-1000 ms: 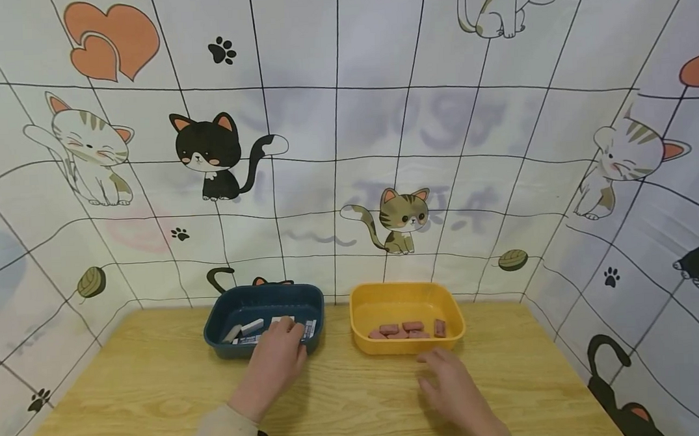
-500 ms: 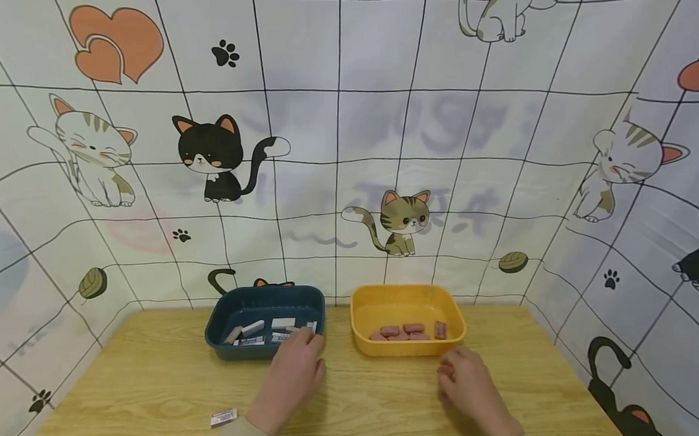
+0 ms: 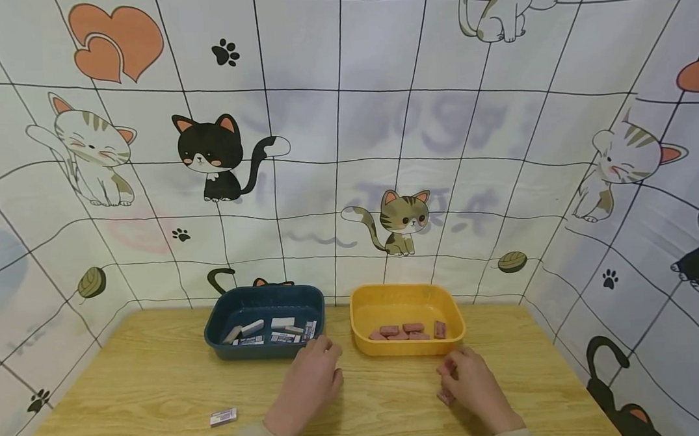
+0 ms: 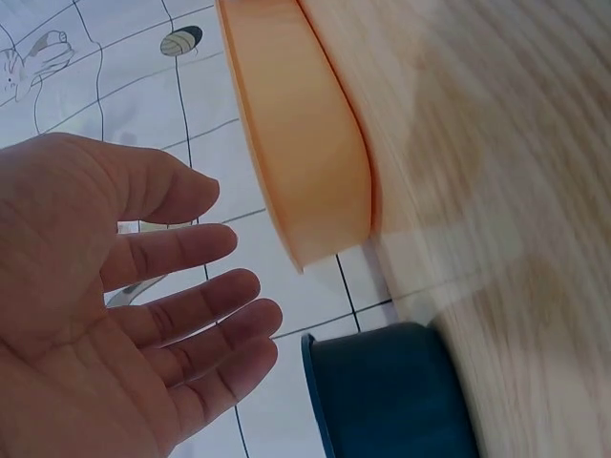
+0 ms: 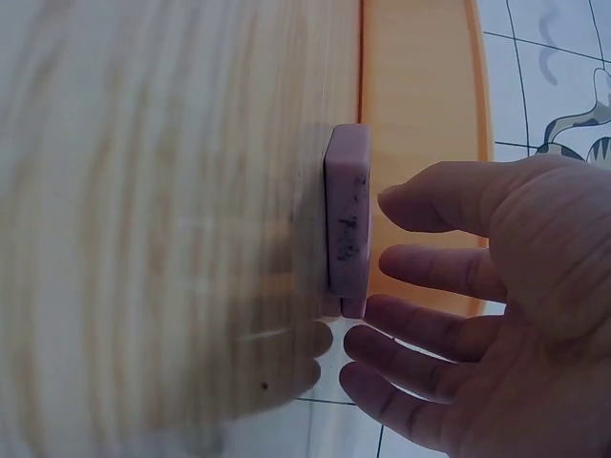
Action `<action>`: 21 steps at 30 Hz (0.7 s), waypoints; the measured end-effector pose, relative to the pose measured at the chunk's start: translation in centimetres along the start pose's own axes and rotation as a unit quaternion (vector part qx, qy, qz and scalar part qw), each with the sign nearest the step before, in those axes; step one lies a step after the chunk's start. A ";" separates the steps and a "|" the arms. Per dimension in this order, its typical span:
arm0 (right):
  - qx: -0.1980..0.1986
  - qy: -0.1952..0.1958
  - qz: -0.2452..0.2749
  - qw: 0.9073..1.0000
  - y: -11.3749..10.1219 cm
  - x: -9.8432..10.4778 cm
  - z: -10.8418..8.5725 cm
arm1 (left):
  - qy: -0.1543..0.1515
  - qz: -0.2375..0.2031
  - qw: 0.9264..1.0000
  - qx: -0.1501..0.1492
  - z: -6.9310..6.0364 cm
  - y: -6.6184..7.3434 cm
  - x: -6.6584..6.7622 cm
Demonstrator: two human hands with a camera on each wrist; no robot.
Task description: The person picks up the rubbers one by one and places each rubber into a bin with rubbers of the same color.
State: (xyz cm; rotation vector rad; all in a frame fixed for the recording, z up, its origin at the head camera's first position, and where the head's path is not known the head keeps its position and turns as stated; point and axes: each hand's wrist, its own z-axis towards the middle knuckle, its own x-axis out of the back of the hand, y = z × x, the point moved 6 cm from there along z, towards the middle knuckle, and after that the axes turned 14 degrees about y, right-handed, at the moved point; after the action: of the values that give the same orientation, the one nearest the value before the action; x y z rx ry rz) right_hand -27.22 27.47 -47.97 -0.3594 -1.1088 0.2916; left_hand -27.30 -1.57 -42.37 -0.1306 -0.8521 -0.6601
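Observation:
My left hand (image 3: 311,382) hovers by the front right corner of the dark blue bin (image 3: 232,350), empty, its fingers loosely spread in the left wrist view. Inside that bin lie several white erasers (image 3: 282,323), some in printed sleeves. My right hand (image 3: 474,381) is low over the table in front of the yellow bin (image 3: 410,348). A pink eraser (image 5: 348,215) with dark smudges lies close to its relaxed fingertips, apart from them in the right wrist view. Part of a second pink piece (image 5: 353,307) shows behind it. Several pink erasers (image 3: 413,328) lie in the yellow bin.
A small sleeved eraser (image 3: 223,417) lies alone on the wooden table (image 3: 128,384), left of my left forearm. Behind the bins hangs a white cloth (image 3: 307,181) printed with cats and grid lines, which also encloses both sides.
My left hand has drawn back rightward out of the blue bin. A sleeved eraser has come into view at the left of the table. A pink eraser now shows beside my right hand.

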 end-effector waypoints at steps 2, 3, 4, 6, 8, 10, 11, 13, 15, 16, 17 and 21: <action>-0.003 -0.005 0.000 1.000 0.1 -0.1 0.0 | -0.011 -0.003 1.000 0.002 -0.1 0.3 -0.2; -0.003 -0.007 0.000 1.000 0.1 -0.1 0.1 | -0.017 -0.005 1.000 0.003 -0.1 0.4 -0.3; -0.004 -0.009 0.000 1.000 0.1 -0.1 0.1 | -0.023 -0.006 1.000 0.003 -0.1 0.5 -0.4; -0.005 -0.012 -0.002 1.000 0.2 -0.2 0.1 | -0.034 -0.010 0.999 0.002 -0.2 0.8 -0.6; -0.007 -0.017 -0.002 1.000 0.2 -0.2 0.2 | -0.041 -0.013 0.999 -0.003 -0.2 1.0 -0.8; -0.007 -0.022 -0.007 1.000 0.2 -0.3 0.4 | -0.043 -0.014 0.999 -0.009 -0.3 1.2 -0.9; -0.008 -0.024 -0.010 1.000 0.2 -0.3 0.4 | -0.041 -0.016 0.999 -0.011 -0.3 1.3 -0.9; -0.009 -0.029 -0.016 0.999 0.2 -0.4 0.6 | -0.038 -0.017 0.999 -0.015 -0.4 1.4 -1.0; -0.010 -0.033 -0.025 0.999 0.2 -0.5 0.7 | -0.035 -0.018 0.999 -0.017 -0.4 1.5 -1.0; -0.010 -0.034 -0.029 0.999 0.2 -0.5 0.8 | -0.034 -0.019 0.999 -0.017 -0.4 1.6 -1.1; -0.011 -0.036 -0.032 0.999 0.3 -0.6 0.8 | -0.035 -0.019 0.999 -0.017 -0.4 1.6 -1.2; -0.004 -0.037 -0.047 0.998 0.3 -0.6 1.0 | -0.043 -0.022 0.999 -0.013 -0.5 1.8 -1.5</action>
State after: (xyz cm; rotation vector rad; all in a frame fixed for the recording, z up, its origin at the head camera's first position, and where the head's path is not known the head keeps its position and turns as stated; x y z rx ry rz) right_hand -28.38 27.57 -48.21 -0.3040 -1.1958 0.2184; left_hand -26.67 0.44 -43.53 -0.1644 -0.9313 -0.7109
